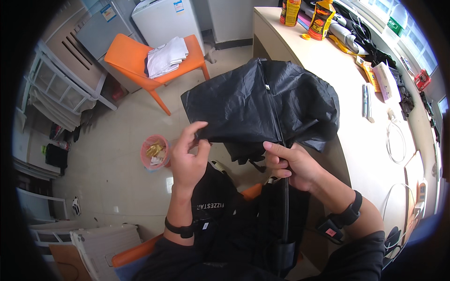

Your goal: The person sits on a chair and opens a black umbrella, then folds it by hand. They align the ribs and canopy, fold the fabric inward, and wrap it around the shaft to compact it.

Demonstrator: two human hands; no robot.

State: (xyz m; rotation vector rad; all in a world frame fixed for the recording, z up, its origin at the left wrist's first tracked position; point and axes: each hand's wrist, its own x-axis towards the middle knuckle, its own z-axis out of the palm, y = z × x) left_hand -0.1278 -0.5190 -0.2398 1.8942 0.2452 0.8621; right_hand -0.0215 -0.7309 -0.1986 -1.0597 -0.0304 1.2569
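A black umbrella (pixel 232 105) is before me, its canopy loose and partly folded, the lower edge running nearly straight between my hands. My left hand (pixel 191 154) is at the canopy's left lower corner, thumb and fingertips around the edge, forefinger raised in a curve. My right hand (pixel 291 165) closes around the dark shaft (pixel 285 210) just below the canopy, the thumb lying along the fabric edge. The shaft runs down to a black handle (pixel 283 253) over my lap. Folds hide part of the canopy's underside and some left fingertips.
An orange chair (pixel 130 52) with folded white cloth (pixel 167 58) stands ahead. A pink waste basket (pixel 144 154) is on the floor at left. Along the right runs a desk (pixel 316 66) with drink bottles (pixel 321 19), tissues (pixel 386 82), pens and cables.
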